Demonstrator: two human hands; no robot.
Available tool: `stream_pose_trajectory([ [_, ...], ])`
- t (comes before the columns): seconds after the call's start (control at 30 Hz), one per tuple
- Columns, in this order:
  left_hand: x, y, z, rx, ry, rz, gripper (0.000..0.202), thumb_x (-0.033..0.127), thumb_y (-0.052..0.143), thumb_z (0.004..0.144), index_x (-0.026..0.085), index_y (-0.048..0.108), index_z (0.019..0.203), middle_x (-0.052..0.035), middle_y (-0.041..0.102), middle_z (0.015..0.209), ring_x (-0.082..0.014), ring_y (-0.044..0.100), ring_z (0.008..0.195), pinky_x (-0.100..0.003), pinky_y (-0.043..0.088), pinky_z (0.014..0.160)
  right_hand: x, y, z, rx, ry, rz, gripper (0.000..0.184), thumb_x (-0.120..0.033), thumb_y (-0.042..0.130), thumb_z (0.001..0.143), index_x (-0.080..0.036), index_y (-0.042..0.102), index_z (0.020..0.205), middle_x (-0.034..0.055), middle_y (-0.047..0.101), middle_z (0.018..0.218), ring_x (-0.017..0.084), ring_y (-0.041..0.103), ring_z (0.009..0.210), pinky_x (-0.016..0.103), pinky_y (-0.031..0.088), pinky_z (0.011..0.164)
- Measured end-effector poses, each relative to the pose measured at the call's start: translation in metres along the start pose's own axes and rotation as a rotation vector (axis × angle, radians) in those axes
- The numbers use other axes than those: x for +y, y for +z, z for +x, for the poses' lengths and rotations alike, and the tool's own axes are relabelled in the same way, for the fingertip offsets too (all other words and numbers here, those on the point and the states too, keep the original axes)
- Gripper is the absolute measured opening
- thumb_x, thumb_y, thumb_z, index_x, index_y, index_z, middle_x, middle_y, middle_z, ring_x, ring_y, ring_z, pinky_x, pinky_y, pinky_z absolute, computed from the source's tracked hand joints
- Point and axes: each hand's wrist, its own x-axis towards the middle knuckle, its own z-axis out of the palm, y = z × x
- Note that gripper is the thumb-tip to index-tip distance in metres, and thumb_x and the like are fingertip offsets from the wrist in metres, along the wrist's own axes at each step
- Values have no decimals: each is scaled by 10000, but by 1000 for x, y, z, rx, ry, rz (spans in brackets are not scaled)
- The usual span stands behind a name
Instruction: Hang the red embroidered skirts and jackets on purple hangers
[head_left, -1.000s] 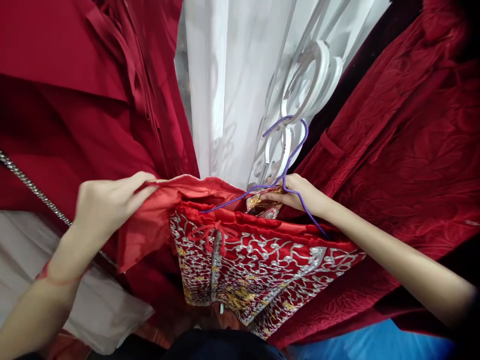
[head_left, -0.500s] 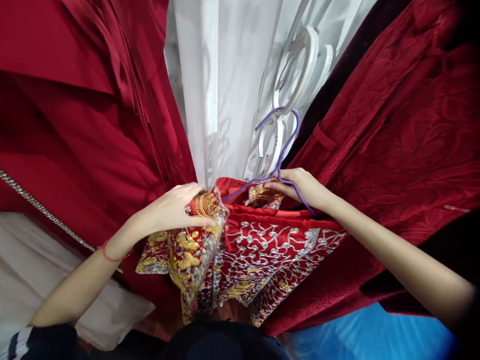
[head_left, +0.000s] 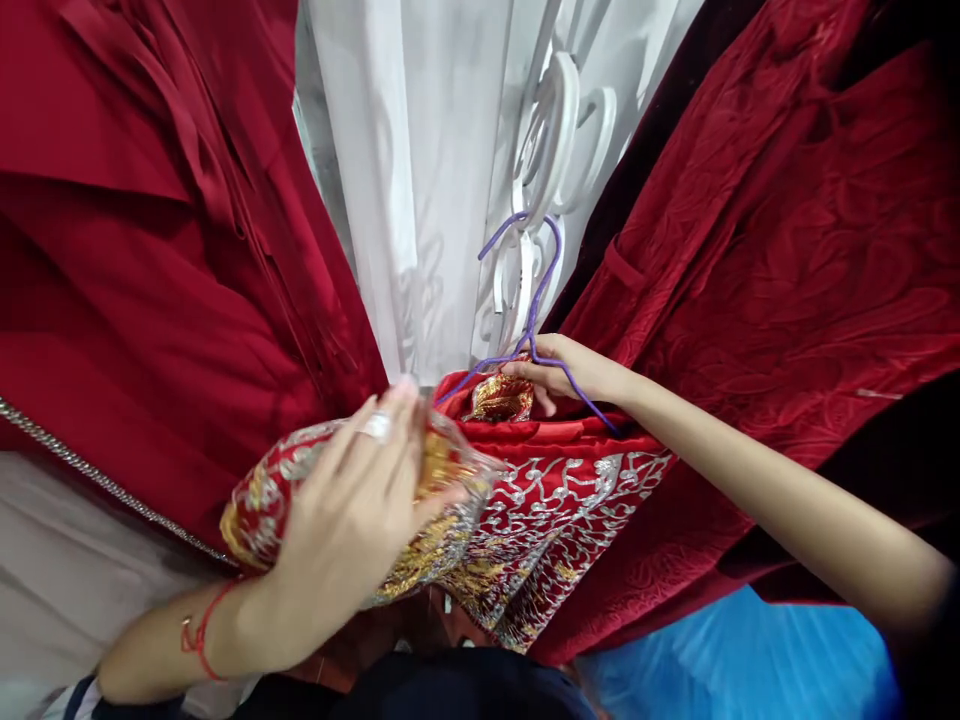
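Note:
A red jacket [head_left: 555, 500] with silver and gold embroidery and a red lining hangs on a purple wire hanger [head_left: 541, 290] in front of me. My left hand [head_left: 356, 500], smeared by motion, is over the jacket's left part, thumb and fingers around a gold-embroidered fold. A white band, perhaps a ring or tape, shows on one of its fingers. My right hand [head_left: 574, 370] reaches in beneath the hanger's neck and pinches the jacket's far gold-embroidered edge. The hanger's arm crosses in front of that hand, and part of its fingers is hidden.
The hanger's hook catches on white scrolled ironwork [head_left: 555, 140]. Plain dark red cloth [head_left: 150, 300] hangs at left, with a silver beaded trim. Patterned red velvet [head_left: 787, 270] hangs at right. White fabric [head_left: 67, 560] lies lower left, bright blue fabric [head_left: 742, 660] lower right.
My left hand has turned and come nearer and lower, swinging the jacket's left part with it. My right hand stays by the hanger. The whole view has shifted slightly.

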Motion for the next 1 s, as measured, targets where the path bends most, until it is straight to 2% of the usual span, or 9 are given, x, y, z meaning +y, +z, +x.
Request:
stream_pose_trajectory([
  [0.07, 2, 5, 6, -152, 37, -137, 724, 629, 427, 957, 100, 478, 1448, -189, 528, 1481, -308, 477, 1394, -458, 397, 1116, 3, 1, -2, -13, 61, 135, 343, -531, 632, 871, -217, 505, 926, -62, 571, 542, 118, 549, 421, 234, 434, 455],
  [0.13, -10, 18, 10, -253, -55, -212, 867, 740, 404, 900, 114, 404, 1498, -198, 496, 1505, -322, 463, 1400, -479, 375, 1130, 7, 3, -3, 27, 100, 228, 354, -521, 660, 845, -231, 467, 914, -57, 585, 557, 148, 625, 481, 246, 487, 487],
  [0.23, -34, 42, 13, -445, -268, -196, 814, 795, 401, 860, 120, 601, 1268, -181, 711, 1193, -310, 680, 1092, -384, 504, 855, 11, 5, -6, 104, 157, 296, 352, -517, 665, 830, -234, 466, 894, -59, 555, 568, 157, 639, 474, 242, 458, 440],
  [0.33, -42, 55, 12, -628, -327, -153, 642, 754, 380, 900, 171, 646, 869, -78, 741, 774, -241, 718, 736, -275, 360, 562, 10, 6, -6, 181, 207, 303, 351, -550, 644, 830, -228, 509, 862, -34, 542, 598, 155, 617, 444, 252, 393, 391],
  [0.53, -27, 54, 0, -481, -329, -124, 620, 738, 389, 913, 188, 540, 671, -44, 665, 592, -191, 643, 567, -277, 196, 533, -2, 6, 3, 110, 332, 218, 354, -567, 683, 785, -224, 617, 841, 18, 596, 574, 191, 627, 494, 309, 470, 475],
  [0.7, -25, 50, -6, -400, -338, -174, 624, 740, 388, 913, 193, 520, 644, -29, 639, 550, -154, 573, 492, -282, 176, 535, 5, 3, 16, -39, 352, 19, 170, -346, 653, 757, -194, 593, 712, 24, 625, 600, 148, 602, 512, 272, 470, 510],
  [0.83, -25, 47, -7, -397, -340, -151, 615, 734, 403, 911, 196, 528, 640, -22, 619, 531, -161, 573, 491, -285, 174, 532, 15, 4, 21, -178, 406, -169, 176, -217, 667, 661, -167, 640, 827, 7, 638, 626, 147, 590, 564, 253, 460, 520],
  [0.9, -25, 46, -7, -397, -335, -135, 607, 719, 401, 920, 197, 528, 639, -20, 617, 529, -165, 577, 492, -287, 176, 535, 16, 5, 22, -228, 496, -284, 124, -267, 673, 692, -168, 642, 760, 21, 630, 622, 149, 577, 556, 264, 440, 511],
  [1.0, -25, 45, -8, -394, -328, -125, 605, 719, 407, 919, 197, 514, 630, -18, 610, 519, -167, 584, 493, -289, 171, 535, 15, 4, 21, -267, 568, -460, 374, -461, 594, 822, -171, 625, 589, 45, 586, 546, 156, 560, 534, 291, 441, 538],
])
